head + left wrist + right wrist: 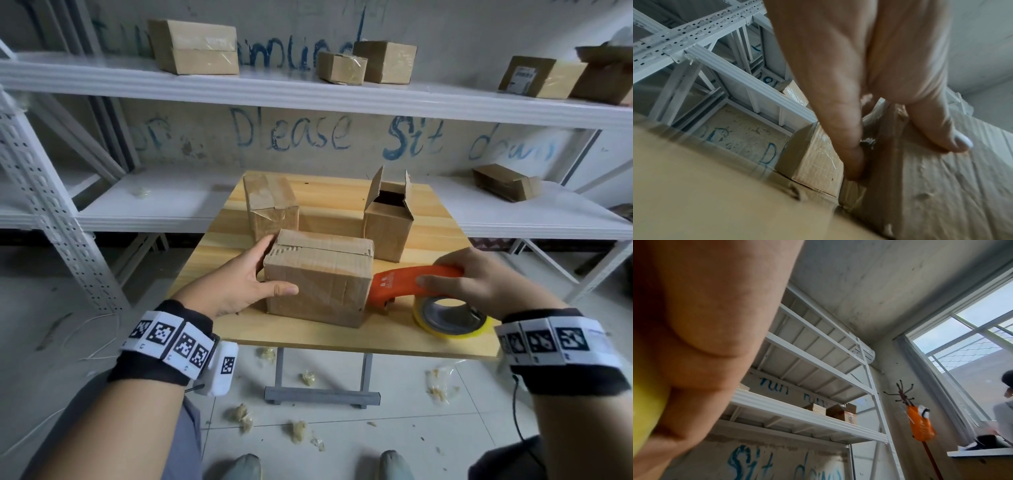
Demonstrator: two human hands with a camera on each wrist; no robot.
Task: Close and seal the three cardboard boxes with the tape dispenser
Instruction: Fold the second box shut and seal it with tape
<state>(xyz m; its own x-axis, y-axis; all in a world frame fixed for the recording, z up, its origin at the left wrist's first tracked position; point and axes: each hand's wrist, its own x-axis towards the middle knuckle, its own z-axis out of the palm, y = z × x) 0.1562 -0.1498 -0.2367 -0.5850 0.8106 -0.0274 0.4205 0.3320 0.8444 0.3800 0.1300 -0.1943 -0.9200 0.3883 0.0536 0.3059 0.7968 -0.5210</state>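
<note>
Three cardboard boxes stand on the small wooden table (342, 332). The near box (318, 277) lies with its flaps folded down. My left hand (270, 265) holds its left end, thumb on the front face and fingers at the far top corner; the left wrist view shows the same hold (908, 160) on the box (941, 186). My right hand (442, 274) grips the handle of the orange tape dispenser (394, 284), whose nose meets the box's right end. Its yellow tape roll (448, 318) rests on the table. The back-left box (270, 205) is taped. The back-right box (388, 219) stands with flaps up.
White metal shelving (308, 92) behind the table carries several more boxes. Crumpled tape scraps (308, 377) litter the tiled floor under the table. In the right wrist view another person (1003, 410) sits by a window at the right.
</note>
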